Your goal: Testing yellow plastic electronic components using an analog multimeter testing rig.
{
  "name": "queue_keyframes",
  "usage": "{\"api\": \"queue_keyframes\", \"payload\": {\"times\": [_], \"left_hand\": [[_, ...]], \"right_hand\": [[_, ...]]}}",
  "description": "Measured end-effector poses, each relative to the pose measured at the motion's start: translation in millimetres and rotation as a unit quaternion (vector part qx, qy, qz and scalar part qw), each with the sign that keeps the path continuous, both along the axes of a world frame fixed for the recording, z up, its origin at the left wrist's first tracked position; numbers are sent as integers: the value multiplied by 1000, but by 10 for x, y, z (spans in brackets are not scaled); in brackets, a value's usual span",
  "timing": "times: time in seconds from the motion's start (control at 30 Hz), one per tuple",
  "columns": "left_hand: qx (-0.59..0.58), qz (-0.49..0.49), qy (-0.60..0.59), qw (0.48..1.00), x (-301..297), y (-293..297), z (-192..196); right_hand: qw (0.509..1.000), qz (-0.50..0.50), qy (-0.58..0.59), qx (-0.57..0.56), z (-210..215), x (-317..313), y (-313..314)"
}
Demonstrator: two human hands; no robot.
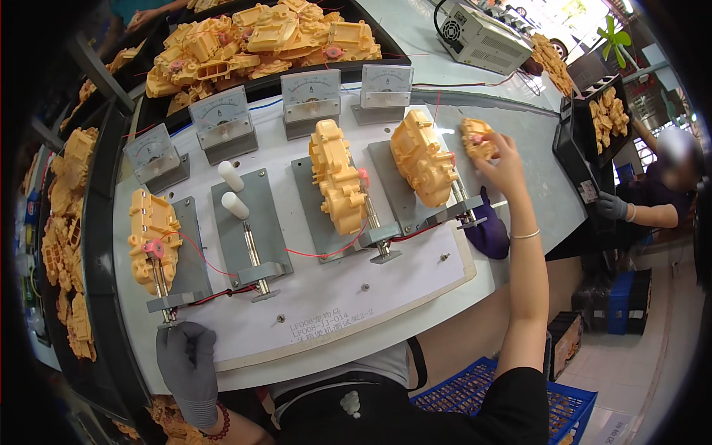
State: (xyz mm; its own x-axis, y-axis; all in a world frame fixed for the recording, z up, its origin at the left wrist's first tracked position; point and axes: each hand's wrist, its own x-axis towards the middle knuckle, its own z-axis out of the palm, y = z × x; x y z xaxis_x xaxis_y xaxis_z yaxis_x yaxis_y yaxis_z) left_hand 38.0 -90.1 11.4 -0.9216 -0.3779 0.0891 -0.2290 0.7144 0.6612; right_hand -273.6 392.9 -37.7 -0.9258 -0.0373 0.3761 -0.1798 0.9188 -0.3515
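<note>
My gloved left hand (187,362) is closed at the near end of the leftmost test fixture, its fingers round the end of a metal push rod (161,285). That rod meets the pink gear of a yellow plastic gearbox (153,222) seated there. On the right, my bare right hand (506,167) pinches the near edge of a small yellow gearbox (478,139) with a pink part, at the table's right side. Two more fixtures carry a yellow gearbox (337,178) and another gearbox (424,159). One grey fixture plate (256,222) bears only two white pegs (231,176).
Several analogue meters (311,94) stand behind the fixtures; red wires run between. Black bins (404,63) of yellow gearboxes line the back and left. A purple cloth (489,230) lies near my right forearm. A power supply (486,37) stands at the back; a co-worker (667,178) is at right.
</note>
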Motion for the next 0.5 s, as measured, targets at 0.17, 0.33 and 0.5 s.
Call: {"api": "queue_keyframes", "payload": {"times": [0.17,0.33,0.5], "left_hand": [[1,-3,17,1000,-16,19,-12],[1,-3,15,1000,-29,29,3],[-24,-10,17,1000,13,-10,-23]], "right_hand": [[991,114,-66,-26,138,219,-563],[992,101,41,60,371,511,-697],[933,100,252,-237,645,1316,-800]]}}
